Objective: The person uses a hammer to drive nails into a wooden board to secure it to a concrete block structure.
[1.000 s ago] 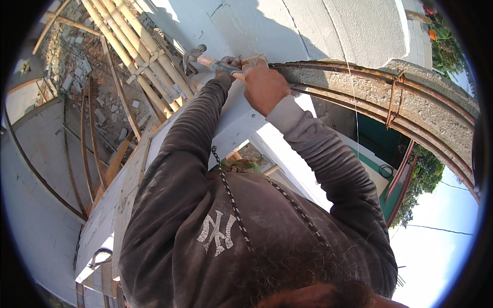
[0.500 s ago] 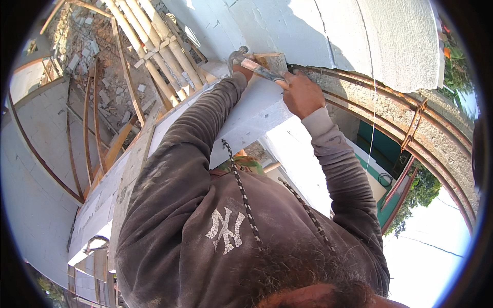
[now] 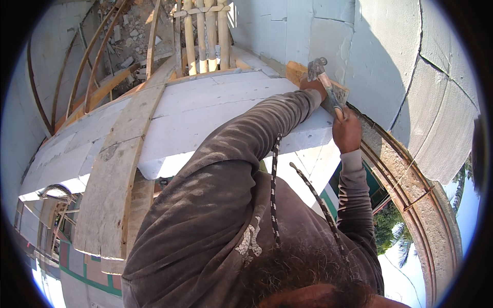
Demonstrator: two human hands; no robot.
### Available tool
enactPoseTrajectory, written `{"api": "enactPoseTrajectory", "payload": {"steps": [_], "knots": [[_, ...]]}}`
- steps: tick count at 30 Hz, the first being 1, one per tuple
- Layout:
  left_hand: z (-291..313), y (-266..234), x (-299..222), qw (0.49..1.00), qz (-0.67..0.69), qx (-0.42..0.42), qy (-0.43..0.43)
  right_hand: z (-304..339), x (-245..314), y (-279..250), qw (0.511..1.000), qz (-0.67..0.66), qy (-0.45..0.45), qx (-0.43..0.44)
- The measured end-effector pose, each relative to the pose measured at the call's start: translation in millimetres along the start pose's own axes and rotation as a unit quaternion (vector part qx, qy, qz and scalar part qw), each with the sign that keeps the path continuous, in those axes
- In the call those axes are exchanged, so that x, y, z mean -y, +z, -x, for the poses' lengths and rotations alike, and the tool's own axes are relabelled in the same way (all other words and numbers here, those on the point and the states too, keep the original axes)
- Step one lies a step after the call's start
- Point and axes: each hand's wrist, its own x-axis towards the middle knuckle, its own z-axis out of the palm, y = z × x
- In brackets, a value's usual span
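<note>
My right hand is wrapped round the lower handle of a claw hammer. The hammer's grey metal head is raised, tilted up and to the left, overlapping my left hand in the view. My left hand is closed on a short wooden block set against the pale wall. The sleeve and hammer hide most of its fingers. The block's other end shows beyond the hammer handle. Beneath my left forearm runs a white block ledge.
A wooden plank lies across the ledge on the left. Bamboo poles and rubble are at the far left. The pale block wall rises ahead. Rusty rebar runs along a curved concrete beam on the right.
The view has swung left, so my hands and the hammer appear further right. The hammer handle has turned steeper. Both hands keep their places at the block and handle.
</note>
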Motion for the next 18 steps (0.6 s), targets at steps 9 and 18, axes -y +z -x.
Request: {"api": "enactPoseTrajectory", "payload": {"steps": [9,18], "knots": [[-12,23,31,0.999,0.035,0.007,0.018,1,23,-11,0.998,0.027,0.057,0.009],[-41,59,64,0.999,0.016,-0.009,0.038,9,6,-4,0.996,0.007,0.090,0.010]]}}
